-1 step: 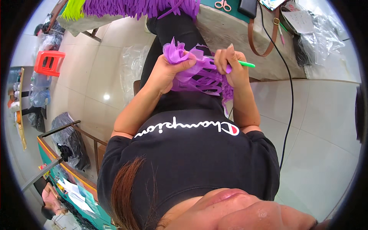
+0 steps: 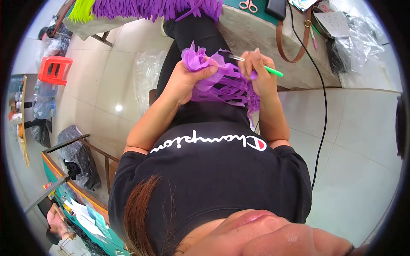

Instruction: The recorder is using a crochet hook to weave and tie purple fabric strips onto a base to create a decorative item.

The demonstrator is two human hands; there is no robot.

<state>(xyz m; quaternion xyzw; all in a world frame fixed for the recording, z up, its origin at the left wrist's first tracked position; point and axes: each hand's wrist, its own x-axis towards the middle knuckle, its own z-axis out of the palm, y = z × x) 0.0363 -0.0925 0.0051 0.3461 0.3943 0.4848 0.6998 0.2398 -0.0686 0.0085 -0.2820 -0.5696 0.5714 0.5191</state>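
Sheer purple fabric (image 2: 222, 85) slit into many strips lies over my lap. My left hand (image 2: 188, 79) pinches its gathered, ruffled top edge between thumb and fingers. In my closed right hand (image 2: 259, 70) is a thin green-handled tool (image 2: 273, 71); its slim metal tip points left, close beside the fabric and apart from the ruffle. The exact kind of tool cannot be made out. A bit of purple also shows under the right fingers, and a textured purple trim (image 2: 253, 102) hangs below that hand.
Purple strip fringe (image 2: 141, 9) with a lime-green end (image 2: 82, 10) hangs off the table ahead. Pink-handled scissors (image 2: 248, 5), a black case (image 2: 276, 9) and a brown strap (image 2: 279, 45) are there too. A black cable (image 2: 325, 106) runs down at right; a red stool (image 2: 55, 70) stands left.
The tool's metal tip has shifted slightly away from the fabric, and more of it shows. My right fingers have tilted a little; the left hand stays in place.
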